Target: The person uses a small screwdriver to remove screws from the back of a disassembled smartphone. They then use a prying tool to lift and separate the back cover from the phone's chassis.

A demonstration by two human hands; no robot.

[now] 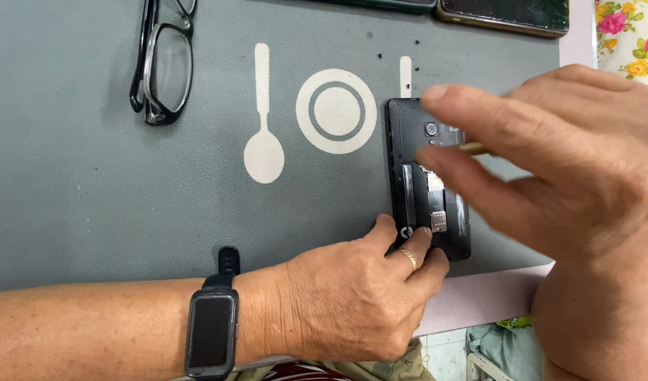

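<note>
We see a black phone (428, 190) with its back cover off, lying on a grey mat (91, 176) on the bench. Our left hand (359, 296) presses its fingertips on the phone's near end, pinning it flat; a ring sits on one finger and a dark watch (212, 331) on the wrist. Our right hand (571, 169) hovers over the phone, fingers spread, with a brass-coloured tool (474, 148) showing between them. Glasses (165, 60) lie well apart, and another phone (504, 14) rests at the mat's far edge.
</note>
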